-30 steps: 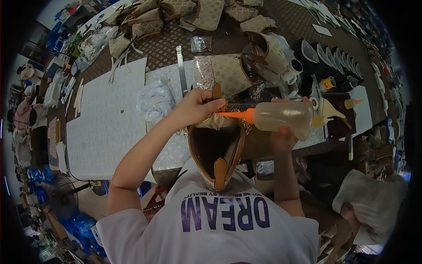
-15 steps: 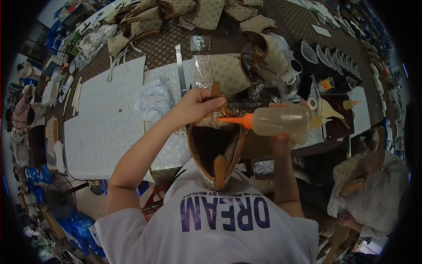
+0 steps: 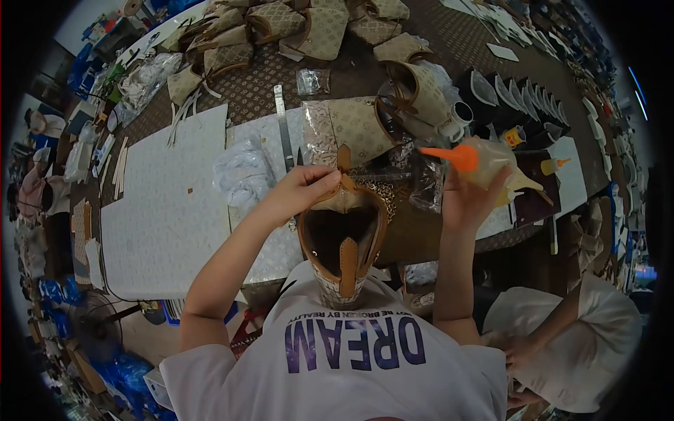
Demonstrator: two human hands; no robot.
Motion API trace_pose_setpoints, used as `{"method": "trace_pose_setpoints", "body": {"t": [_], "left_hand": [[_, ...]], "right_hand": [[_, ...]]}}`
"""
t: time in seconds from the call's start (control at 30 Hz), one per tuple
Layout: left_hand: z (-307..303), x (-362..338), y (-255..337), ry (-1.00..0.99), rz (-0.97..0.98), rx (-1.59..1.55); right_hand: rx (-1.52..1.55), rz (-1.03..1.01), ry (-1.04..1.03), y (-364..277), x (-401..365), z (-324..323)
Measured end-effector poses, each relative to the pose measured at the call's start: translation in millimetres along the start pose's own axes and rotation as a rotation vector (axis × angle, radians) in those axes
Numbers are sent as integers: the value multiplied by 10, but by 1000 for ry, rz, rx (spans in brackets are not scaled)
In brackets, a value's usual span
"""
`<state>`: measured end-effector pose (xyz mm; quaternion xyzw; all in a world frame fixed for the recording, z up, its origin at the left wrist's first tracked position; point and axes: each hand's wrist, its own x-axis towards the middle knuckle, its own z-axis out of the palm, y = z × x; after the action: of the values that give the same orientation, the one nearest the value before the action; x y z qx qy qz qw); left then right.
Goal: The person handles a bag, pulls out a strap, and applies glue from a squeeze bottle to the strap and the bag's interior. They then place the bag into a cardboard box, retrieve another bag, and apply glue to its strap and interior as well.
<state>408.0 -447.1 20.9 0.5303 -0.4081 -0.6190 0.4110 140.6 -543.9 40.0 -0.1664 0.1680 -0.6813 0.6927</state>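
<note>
An open patterned bag with brown trim [image 3: 380,235] stands against the front of my shirt, its dark inside facing up. My left hand [image 3: 316,184] pinches the bag's far edge at the base of an upright brown leather tab [image 3: 344,158]. To the right, my right hand [image 3: 472,200] grips a translucent squeeze bottle [image 3: 495,163], whose orange nozzle [image 3: 453,156] points left, away from the bag. A gold chain [image 3: 385,196] lies at the bag's right rim.
Several patterned bags [image 3: 319,34] lie at the back. A metal ruler [image 3: 283,126] and a crumpled white cloth [image 3: 243,172] rest left of centre. Dark curved pieces [image 3: 516,98] stand in a row at right. Another person [image 3: 579,344] is at lower right.
The bottle in my right hand has moved right and up, away from the bag's opening. My left hand and the bag's far edge sit slightly lower.
</note>
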Motion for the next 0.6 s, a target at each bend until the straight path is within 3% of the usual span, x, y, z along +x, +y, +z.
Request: {"method": "trace_pose_setpoints", "body": {"t": [0.1,0.2,0.3,0.4,0.6], "left_hand": [[22,-64,-30,14,37,-54],[23,-68,-65,40,42,-67],[18,-76,-63,44,39,-71],[13,-78,-60,42,45,-74],[10,-101,-48,51,44,-76]], "right_hand": [[-253,-210,-279,124,-4,27],[-509,-313,-399,187,-44,96],[-527,-283,-488,234,-32,130],[-589,-356,-473,327,31,147],[-587,-284,-528,367,68,90]]}}
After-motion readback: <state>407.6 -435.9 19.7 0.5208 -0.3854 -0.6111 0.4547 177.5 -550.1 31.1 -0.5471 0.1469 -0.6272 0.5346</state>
